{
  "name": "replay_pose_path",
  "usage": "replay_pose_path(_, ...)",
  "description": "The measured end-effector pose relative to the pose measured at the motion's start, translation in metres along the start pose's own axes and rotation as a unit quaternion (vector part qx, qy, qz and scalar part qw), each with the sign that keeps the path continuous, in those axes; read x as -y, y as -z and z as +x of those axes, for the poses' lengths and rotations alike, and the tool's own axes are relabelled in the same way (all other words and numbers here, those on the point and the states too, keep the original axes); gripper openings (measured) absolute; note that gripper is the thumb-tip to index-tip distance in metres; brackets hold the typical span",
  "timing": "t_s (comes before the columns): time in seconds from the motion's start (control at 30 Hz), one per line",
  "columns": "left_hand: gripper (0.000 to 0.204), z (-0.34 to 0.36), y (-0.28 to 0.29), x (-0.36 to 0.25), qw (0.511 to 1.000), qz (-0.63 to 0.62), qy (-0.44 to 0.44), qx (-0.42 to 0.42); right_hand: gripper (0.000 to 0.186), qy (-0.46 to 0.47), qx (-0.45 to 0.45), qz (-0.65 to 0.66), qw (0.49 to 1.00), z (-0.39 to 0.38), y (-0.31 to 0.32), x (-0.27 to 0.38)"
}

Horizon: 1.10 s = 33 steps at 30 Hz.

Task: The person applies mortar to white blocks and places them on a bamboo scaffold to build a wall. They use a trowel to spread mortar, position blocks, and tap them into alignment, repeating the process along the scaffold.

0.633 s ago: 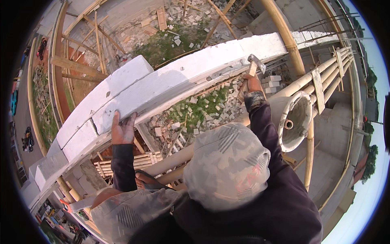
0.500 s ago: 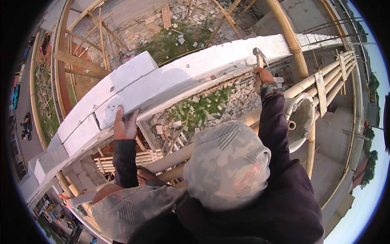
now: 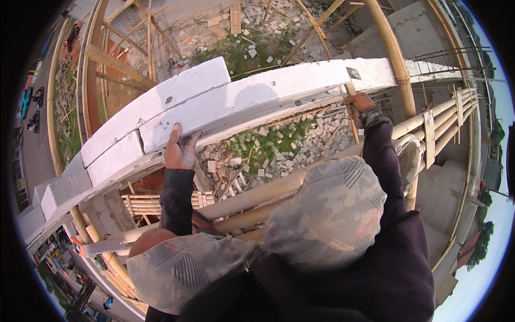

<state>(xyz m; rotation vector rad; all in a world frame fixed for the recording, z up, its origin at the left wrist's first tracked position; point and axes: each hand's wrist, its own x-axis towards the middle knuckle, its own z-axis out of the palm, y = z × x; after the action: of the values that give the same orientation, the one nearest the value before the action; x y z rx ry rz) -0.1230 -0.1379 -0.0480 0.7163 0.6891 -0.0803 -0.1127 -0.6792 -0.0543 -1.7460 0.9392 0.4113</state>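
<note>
A long white lightweight block (image 3: 230, 102) lies on the wall, beside a second white block (image 3: 182, 80) along its far side. My left hand (image 3: 181, 153) touches the near side of the long block towards its left end. Its fingers are apart, with a fingertip over the upper edge. At the block's right end, my right hand (image 3: 360, 102) is closed round the wooden handle of a hammer (image 3: 351, 87). The metal hammer head sits against or just beside that end; I cannot tell if it touches.
Bamboo poles (image 3: 257, 196) run below my arms, and an upright pole (image 3: 389, 43) stands beyond the hammer. A hand saw (image 3: 102, 247) lies at lower left. A pale bucket (image 3: 410, 161) is near my right arm. Rubble (image 3: 322, 129) covers the ground far below.
The hammer head has turned and now sits at the block's right end. My left hand stays against the block. My right knee has shifted right, and the whole view has moved slightly.
</note>
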Motion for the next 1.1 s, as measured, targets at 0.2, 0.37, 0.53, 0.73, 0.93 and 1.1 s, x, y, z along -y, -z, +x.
replay_pose_path(0.2, 0.048, 0.003, 0.01, -0.002, 0.994, -0.082, 0.074, 0.013, 0.017, 0.14, -0.248, 0.19, 0.94, -0.097, -0.1, -0.041)
replay_pose_path(0.37, 0.055, -0.004, 0.046, -0.008, 0.984, -0.115, 0.089, 0.103, 0.039, 0.378, -0.033, 0.128, 0.916, -0.176, -0.149, -0.027)
replay_pose_path(0.53, 0.092, -0.011, 0.056, -0.008, 0.968, -0.227, 0.086, 0.058, 0.047, 0.548, 0.083, -0.256, 0.792, -0.181, -0.208, 0.068)
replay_pose_path(0.73, 0.114, -0.001, 0.063, -0.014, 0.967, -0.208, 0.088, 0.122, 0.058, 0.66, 0.189, -0.303, 0.661, -0.196, -0.307, 0.121)
replay_pose_path(0.93, 0.115, 0.004, 0.062, -0.012, 0.97, -0.195, 0.1, 0.104, 0.059, 0.664, 0.145, -0.444, 0.584, -0.199, -0.346, 0.117)
replay_pose_path(1.1, 0.118, 0.005, 0.06, -0.009, 0.976, -0.167, 0.09, 0.106, 0.061, 0.671, 0.168, -0.42, 0.587, -0.199, -0.352, 0.112)
